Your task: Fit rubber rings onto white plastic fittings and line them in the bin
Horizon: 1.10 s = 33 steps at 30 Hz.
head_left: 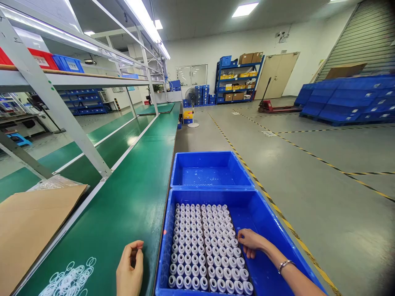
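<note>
White small cylindrical parts (203,246) stood upright in tight rows inside a blue bin (271,230), filling its left and middle part; the bin's right strip was bare. The bin sat just off the right edge of the green worktop (129,205), at its near end. The right hand (250,242) was inside the bin, fingers curled down, tips touching parts at the right edge of the rows; whether it pinched one, cannot tell. A bracelet (284,265) was on that wrist. The left hand (130,269) hovered over the worktop's near right edge, just beside the bin's left wall, fingers closed narrow around something small and dark, too small to tell what. White thin rings (69,279) lay in a loose pile on the worktop near its front edge, left of the left hand, apart from it. A second blue bin (210,172), no parts in it, touched the far wall of the first. A cardboard sheet (33,222) lay at the worktop's left edge, with a clear plastic bag (54,181) behind it. A white shelf frame (58,107) rose above the worktop's left side
</note>
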### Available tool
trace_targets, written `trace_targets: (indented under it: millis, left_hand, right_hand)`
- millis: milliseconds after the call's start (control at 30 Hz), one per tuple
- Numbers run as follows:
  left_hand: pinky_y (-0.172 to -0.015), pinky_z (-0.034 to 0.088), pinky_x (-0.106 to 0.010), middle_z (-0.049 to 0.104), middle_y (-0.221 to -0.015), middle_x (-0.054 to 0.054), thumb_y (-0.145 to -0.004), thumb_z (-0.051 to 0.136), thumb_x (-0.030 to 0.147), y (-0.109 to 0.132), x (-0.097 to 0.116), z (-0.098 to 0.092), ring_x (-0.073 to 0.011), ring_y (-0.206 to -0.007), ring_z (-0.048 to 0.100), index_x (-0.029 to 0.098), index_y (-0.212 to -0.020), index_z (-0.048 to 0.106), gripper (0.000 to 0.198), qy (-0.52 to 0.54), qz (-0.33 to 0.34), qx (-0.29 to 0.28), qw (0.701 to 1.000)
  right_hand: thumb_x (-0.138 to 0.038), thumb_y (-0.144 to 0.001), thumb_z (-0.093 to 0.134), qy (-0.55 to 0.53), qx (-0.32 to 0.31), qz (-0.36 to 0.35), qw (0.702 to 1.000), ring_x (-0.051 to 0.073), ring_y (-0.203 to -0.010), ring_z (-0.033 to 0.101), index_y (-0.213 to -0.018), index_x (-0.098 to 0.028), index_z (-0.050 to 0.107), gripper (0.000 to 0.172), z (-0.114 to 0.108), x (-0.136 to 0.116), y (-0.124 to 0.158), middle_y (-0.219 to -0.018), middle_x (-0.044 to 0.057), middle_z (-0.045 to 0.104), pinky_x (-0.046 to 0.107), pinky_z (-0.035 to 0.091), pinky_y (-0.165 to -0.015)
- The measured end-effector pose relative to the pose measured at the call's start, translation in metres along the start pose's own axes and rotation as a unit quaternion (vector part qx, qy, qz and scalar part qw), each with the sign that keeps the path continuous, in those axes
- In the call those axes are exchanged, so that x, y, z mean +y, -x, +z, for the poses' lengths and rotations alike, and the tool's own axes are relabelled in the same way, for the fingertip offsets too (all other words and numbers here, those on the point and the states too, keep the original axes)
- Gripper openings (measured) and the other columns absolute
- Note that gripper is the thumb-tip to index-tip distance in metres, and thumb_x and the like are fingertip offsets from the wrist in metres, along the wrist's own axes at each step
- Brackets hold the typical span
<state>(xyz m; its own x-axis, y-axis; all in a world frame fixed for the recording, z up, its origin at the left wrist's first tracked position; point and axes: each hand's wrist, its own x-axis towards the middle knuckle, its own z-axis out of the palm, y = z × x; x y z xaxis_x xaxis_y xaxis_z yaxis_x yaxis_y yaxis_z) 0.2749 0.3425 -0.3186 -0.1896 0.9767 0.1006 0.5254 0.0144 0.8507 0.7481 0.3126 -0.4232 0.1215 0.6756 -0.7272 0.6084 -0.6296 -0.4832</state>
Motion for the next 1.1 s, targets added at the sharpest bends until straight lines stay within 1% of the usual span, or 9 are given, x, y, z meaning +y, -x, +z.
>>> trace_targets:
  millis: [233, 400, 467, 533, 633, 733, 867, 967, 1100]
  left_hand:
    - [-0.080, 0.053, -0.036, 0.069, -0.099, -0.004, -0.080, 0.051, 0.056, 0.000, 0.003, 0.000, -0.0258, -0.091, 0.066, 0.024, -0.099, 0.061, 0.038, 0.004, 0.007, 0.007, 1.000]
    - [-0.078, 0.051, -0.035, 0.068, -0.099, -0.004, -0.082, 0.050, 0.052, 0.001, 0.003, 0.000, -0.0247, -0.089, 0.065, 0.024, -0.100, 0.060, 0.034, 0.003, 0.013, 0.003, 1.000]
    - [-0.077, 0.051, -0.035, 0.068, -0.097, -0.005, -0.082, 0.049, 0.050, 0.002, 0.005, 0.000, -0.0242, -0.087, 0.065, 0.023, -0.099, 0.060, 0.033, 0.015, 0.014, 0.001, 1.000]
    - [-0.077, 0.050, -0.034, 0.067, -0.096, -0.005, -0.083, 0.049, 0.049, 0.002, 0.009, 0.000, -0.0240, -0.087, 0.064, 0.022, -0.097, 0.059, 0.032, 0.021, 0.017, -0.001, 1.000]
    - [-0.076, 0.048, -0.034, 0.066, -0.095, -0.005, -0.086, 0.047, 0.045, 0.003, 0.014, -0.001, -0.0234, -0.086, 0.063, 0.022, -0.097, 0.059, 0.028, 0.021, 0.024, -0.006, 0.999]
    - [-0.075, 0.047, -0.032, 0.065, -0.094, -0.004, -0.088, 0.046, 0.041, 0.004, 0.015, -0.002, -0.0217, -0.083, 0.062, 0.023, -0.099, 0.057, 0.024, 0.033, 0.028, -0.017, 0.999]
    - [-0.074, 0.045, -0.031, 0.063, -0.093, -0.003, -0.090, 0.044, 0.038, 0.005, 0.013, -0.002, -0.0209, -0.082, 0.060, 0.022, -0.098, 0.056, 0.021, 0.057, 0.029, -0.028, 0.998]
    - [-0.074, 0.044, -0.031, 0.062, -0.091, -0.004, -0.091, 0.043, 0.036, 0.006, 0.015, -0.001, -0.0209, -0.081, 0.058, 0.022, -0.096, 0.056, 0.019, 0.073, 0.038, -0.022, 0.996]
    - [-0.072, 0.042, -0.031, 0.059, -0.087, -0.003, -0.093, 0.043, 0.035, 0.008, 0.019, 0.000, -0.0199, -0.078, 0.055, 0.021, -0.094, 0.056, 0.018, 0.104, 0.044, -0.008, 0.994]
  right_hand:
    - [-0.007, -0.092, 0.037, 0.021, 0.017, 0.010, 1.000, 0.019, -0.052, 0.071, -0.090, -0.018, 0.048, 0.016, 0.001, -0.002, 0.001, -0.055, 0.000, 0.067, 0.018, 0.049, -0.038]
    - [-0.007, -0.093, 0.036, 0.070, 0.058, 0.004, 0.996, 0.019, -0.053, 0.071, -0.086, -0.019, 0.050, 0.020, -0.003, -0.004, 0.005, -0.058, 0.000, 0.068, 0.019, 0.049, -0.041]
    - [-0.009, -0.095, 0.033, 0.104, 0.094, -0.012, 0.990, 0.020, -0.055, 0.072, -0.085, -0.019, 0.051, 0.023, -0.008, -0.008, 0.011, -0.062, 0.002, 0.069, 0.022, 0.049, -0.044]
    - [-0.013, -0.097, 0.031, 0.145, 0.140, -0.041, 0.979, 0.022, -0.062, 0.072, -0.086, -0.018, 0.053, 0.026, -0.013, -0.016, 0.020, -0.069, 0.005, 0.071, 0.026, 0.050, -0.052]
    - [-0.020, -0.100, 0.033, 0.210, 0.190, -0.109, 0.953, 0.028, -0.082, 0.072, -0.088, -0.018, 0.057, 0.027, -0.010, -0.036, 0.037, -0.085, 0.012, 0.072, 0.030, 0.047, -0.067]
    - [-0.023, -0.099, 0.039, 0.255, 0.171, -0.193, 0.932, 0.029, -0.090, 0.068, -0.089, -0.020, 0.060, 0.023, 0.008, -0.065, 0.053, -0.090, 0.012, 0.071, 0.030, 0.042, -0.070]
    - [-0.024, -0.097, 0.043, 0.283, 0.109, -0.287, 0.909, 0.025, -0.080, 0.067, -0.087, -0.023, 0.062, 0.022, 0.043, -0.109, 0.071, -0.083, 0.006, 0.072, 0.027, 0.038, -0.064]
    - [-0.026, -0.097, 0.040, 0.294, 0.089, -0.331, 0.892, 0.024, -0.079, 0.067, -0.087, -0.025, 0.061, 0.023, 0.064, -0.137, 0.083, -0.084, 0.004, 0.072, 0.027, 0.038, -0.065]
    - [-0.033, -0.100, 0.035, 0.277, 0.087, -0.377, 0.880, 0.023, -0.077, 0.067, -0.087, -0.026, 0.058, 0.027, 0.083, -0.165, 0.094, -0.085, 0.003, 0.071, 0.028, 0.041, -0.067]
